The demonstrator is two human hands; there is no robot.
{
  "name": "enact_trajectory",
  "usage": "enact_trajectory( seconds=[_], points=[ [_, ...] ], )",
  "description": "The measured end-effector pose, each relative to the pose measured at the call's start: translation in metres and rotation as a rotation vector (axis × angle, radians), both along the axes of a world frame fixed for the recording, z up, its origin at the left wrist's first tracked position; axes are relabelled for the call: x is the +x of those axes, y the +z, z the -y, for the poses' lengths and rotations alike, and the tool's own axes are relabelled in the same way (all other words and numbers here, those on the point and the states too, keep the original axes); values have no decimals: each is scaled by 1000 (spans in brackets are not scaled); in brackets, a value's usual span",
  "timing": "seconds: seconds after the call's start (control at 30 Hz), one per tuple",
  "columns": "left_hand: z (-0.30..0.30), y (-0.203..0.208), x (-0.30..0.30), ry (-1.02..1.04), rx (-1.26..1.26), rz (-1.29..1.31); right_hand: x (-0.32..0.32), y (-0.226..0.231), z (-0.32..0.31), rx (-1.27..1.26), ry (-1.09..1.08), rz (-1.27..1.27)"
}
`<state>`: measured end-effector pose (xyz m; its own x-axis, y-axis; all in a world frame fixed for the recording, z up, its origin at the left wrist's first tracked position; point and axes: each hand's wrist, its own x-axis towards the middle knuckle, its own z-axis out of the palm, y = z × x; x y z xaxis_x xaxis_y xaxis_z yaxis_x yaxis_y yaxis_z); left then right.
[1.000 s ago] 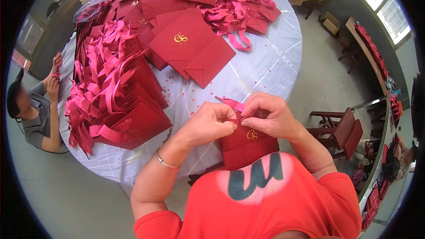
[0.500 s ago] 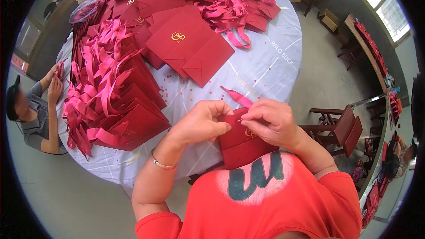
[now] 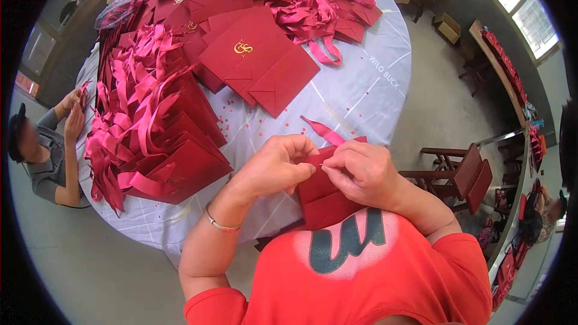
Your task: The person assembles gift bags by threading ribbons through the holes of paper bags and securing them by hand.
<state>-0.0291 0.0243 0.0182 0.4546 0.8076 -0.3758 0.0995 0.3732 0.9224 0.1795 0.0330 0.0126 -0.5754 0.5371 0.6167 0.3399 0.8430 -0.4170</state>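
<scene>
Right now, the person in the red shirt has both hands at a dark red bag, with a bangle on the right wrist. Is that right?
Not quite: the head view shows the bangle on the wrist of the left hand, not the right hand. The rest stands: the person in the red shirt has both hands at a dark red bag.

Reddish-brown wooden chair [image 3: 465,173] on right; open cardboard box [image 3: 447,27] farther back; bright window [image 3: 534,21]; blurred person [image 3: 553,209], possibly seated.

Bags [image 3: 191,171] stand on the table [image 3: 368,105], left of the held bag [image 3: 325,197]; a chair [image 3: 466,173] stands rightward, seemingly apart.
</scene>
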Motion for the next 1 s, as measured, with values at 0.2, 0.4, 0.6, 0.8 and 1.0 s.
enact_trajectory(
  seconds=[0.2, 0.4, 0.6, 0.8, 1.0],
  points=[
    [3, 5, 4, 34, -1, -32, 1, 0, 5, 85, -123, 180],
    [3, 5, 1, 45, -31, -27, 5, 5, 2, -34, -18, 52],
    [2, 7, 1, 37, -32, -32, 0, -1, 3, -2, -1, -10],
    [2, 3, 2, 32, -21, -30, 0, -3, 2, 38, -1, 27],
    [3, 0, 2, 27, 8, -53, -5, -5, 7, 102, -44, 91]
  ],
)
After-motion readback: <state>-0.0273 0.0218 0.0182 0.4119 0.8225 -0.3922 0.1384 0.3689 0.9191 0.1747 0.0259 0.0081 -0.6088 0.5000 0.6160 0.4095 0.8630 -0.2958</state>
